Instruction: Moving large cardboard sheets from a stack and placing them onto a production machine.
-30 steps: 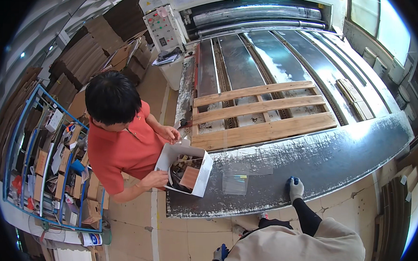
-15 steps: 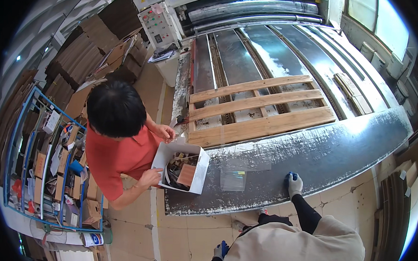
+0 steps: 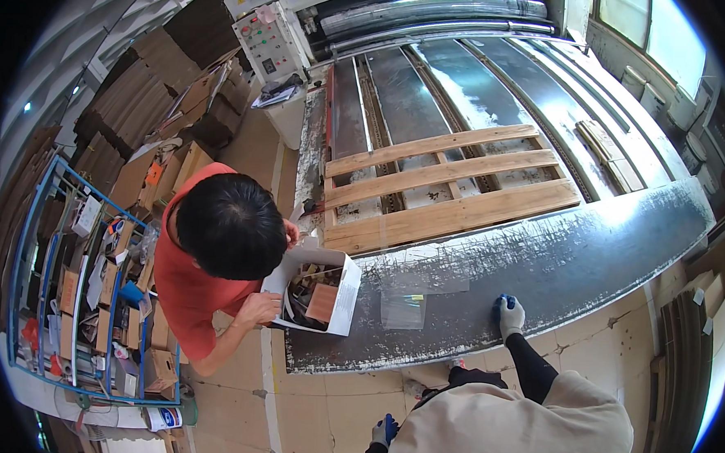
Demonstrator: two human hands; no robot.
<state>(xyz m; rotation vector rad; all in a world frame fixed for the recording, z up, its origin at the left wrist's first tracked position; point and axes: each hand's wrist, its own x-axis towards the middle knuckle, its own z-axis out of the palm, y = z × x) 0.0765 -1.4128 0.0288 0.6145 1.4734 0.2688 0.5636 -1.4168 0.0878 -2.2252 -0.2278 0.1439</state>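
My right hand, in a white glove with blue tips, rests on the scuffed metal table near its front edge and holds nothing. A clear plastic bag lies flat on the table just left of it. My left hand, also gloved, hangs low beside my beige apron; its grip is too small to make out. At the table's left end a co-worker in a red shirt bends over a white box of brown cardboard pieces, one hand on its near side.
A wooden pallet lies on metal rails behind the table. A control panel stands at the back left. Stacked cardboard and a blue wire rack full of small items fill the left side.
The co-worker has leaned further over the white box and drawn it slightly left toward the table's end. My hands have stayed where they were.
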